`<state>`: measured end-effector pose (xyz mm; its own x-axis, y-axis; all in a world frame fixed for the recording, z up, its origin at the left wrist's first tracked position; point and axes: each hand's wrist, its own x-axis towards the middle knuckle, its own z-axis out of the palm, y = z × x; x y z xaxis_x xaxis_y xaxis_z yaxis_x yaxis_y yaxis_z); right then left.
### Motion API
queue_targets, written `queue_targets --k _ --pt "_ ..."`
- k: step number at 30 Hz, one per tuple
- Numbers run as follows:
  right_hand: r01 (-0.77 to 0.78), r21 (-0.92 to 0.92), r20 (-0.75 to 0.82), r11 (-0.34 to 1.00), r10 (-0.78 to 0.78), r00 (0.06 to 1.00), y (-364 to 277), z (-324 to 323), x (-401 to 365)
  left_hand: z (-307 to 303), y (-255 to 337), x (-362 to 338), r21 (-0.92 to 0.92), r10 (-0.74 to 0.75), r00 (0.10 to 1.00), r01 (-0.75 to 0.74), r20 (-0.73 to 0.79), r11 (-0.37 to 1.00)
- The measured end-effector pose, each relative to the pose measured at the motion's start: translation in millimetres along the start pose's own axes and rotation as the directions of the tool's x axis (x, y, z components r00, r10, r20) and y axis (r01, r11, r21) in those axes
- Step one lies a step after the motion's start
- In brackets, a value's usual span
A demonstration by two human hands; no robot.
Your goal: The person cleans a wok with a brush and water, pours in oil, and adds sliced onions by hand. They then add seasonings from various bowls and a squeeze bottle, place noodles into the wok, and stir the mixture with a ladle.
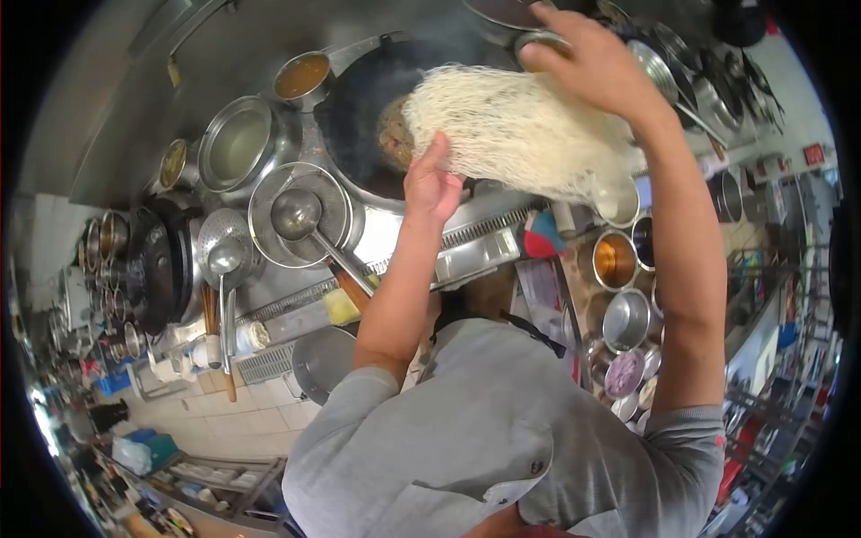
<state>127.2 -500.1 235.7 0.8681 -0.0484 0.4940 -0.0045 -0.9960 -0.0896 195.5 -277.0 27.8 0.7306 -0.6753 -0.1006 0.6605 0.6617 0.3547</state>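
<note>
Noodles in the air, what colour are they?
The noodles are pale creamy white. The head view shows them best.

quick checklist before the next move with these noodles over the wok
1. Left hand at the noodles' near edge: ok
2. Noodles wholly within the wok's rim: not ok, the right part reaches past it
3. Cooked-looking food in wok: ok
4. Ladle out of wok, in the strainer: ok
5. Right hand gripping noodles: cannot tell
6. Burner lit: cannot tell, flame not visible
</note>
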Motion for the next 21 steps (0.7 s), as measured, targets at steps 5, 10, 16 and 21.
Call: queue_targets --k 5,10,16,21 --pt "-0.634 0.582 0.373 0.509 0.526 0.765 33.9 15.3 5.0 -29.6 25.4 35.5 -0.158 0.131 0.971 -0.164 -0.198 0.974" --pt "-0.544 0.718 0.667 -0.433 0.205 0.717 56.7 101.2 -13.5 -37.4 20.4 53.2 -0.163 0.147 0.940 -0.204 -0.307 0.965" --pt "-0.633 0.759 0.650 -0.153 0.135 0.747 69.8 137.2 3.4 -48.3 28.5 48.6 0.024 0.038 0.904 -0.031 -0.425 0.999" --pt "-0.480 0.715 0.535 0.509 0.044 0.844 62.8 154.6 13.3 -31.8 19.5 -30.6 0.497 0.389 0.715 -0.067 -0.581 0.865"
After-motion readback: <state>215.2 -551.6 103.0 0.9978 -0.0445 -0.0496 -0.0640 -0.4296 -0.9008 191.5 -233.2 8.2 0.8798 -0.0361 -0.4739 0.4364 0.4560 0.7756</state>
